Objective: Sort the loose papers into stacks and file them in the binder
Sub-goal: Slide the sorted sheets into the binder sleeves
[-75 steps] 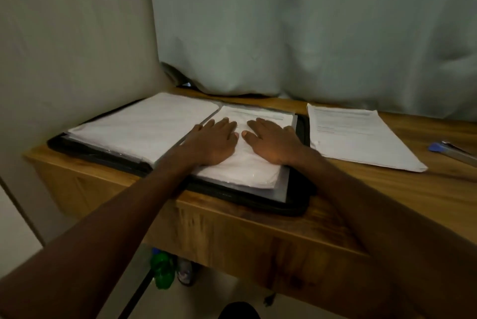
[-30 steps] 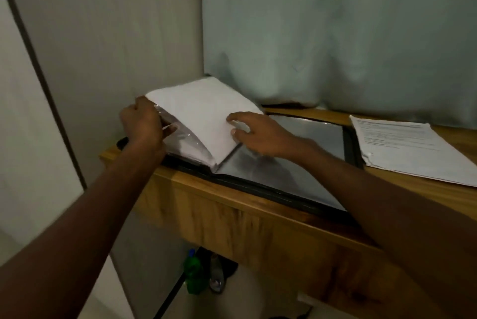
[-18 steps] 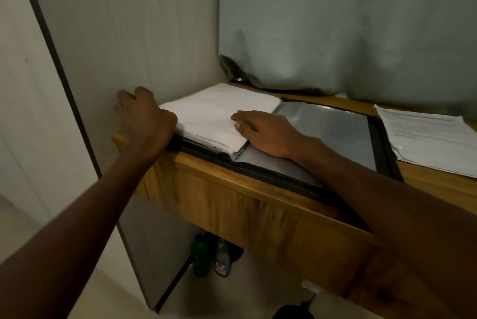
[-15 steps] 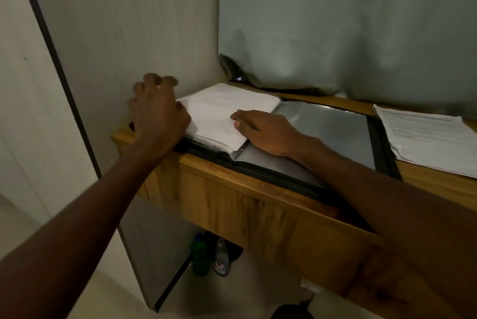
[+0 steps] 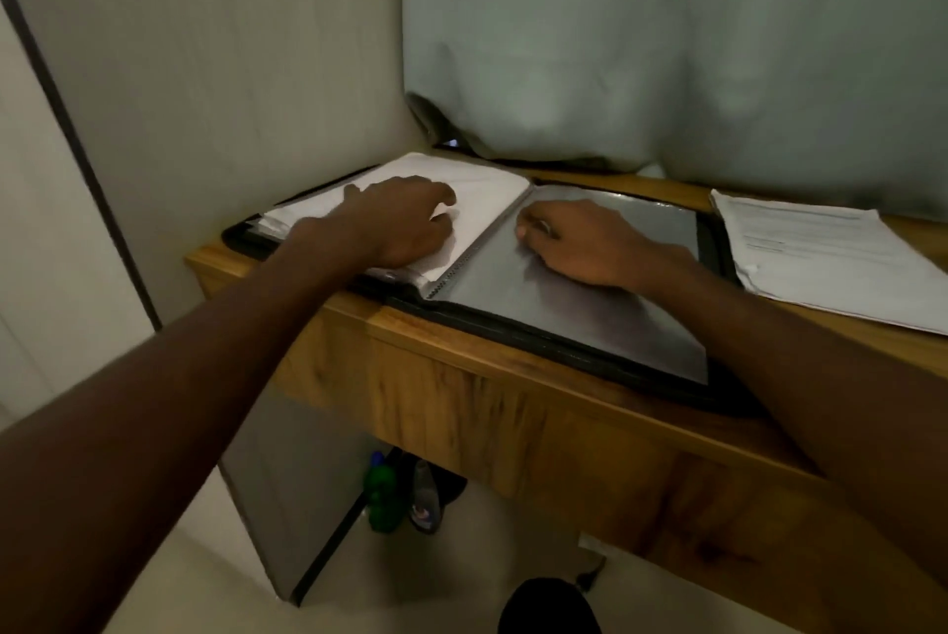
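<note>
Hands are lying spread across an open binder [image 5: 574, 325] at the near corner of a wooden surface [image 5: 513, 407]: the left hand [image 5: 405, 218] is pressing down on the filled white pages [image 5: 487, 187] of the left half, fingers only loosely bent and grasping nothing, while the right hand [image 5: 579, 238] is resting on the bare grey sleeve [image 5: 590, 315] of the right half, its fingertips tucked under, though whether they are pinching the sleeve cannot be told. A stack of loose papers [image 5: 821, 254] is waiting just beside the binder's right edge, apart from both hands. Those sheets are looking light and limp, likely to fan, slide or crease if lifted by one corner; taking the stack along a long edge, with fingers beneath and thumb on top, would probably be keeping it square. The glossy sleeve is appearing slick and floppy, so its open edge may be needing one hand to hold it apart while the other feeds paper in. A pale curtain [image 5: 667, 43] is hanging behind.
</note>
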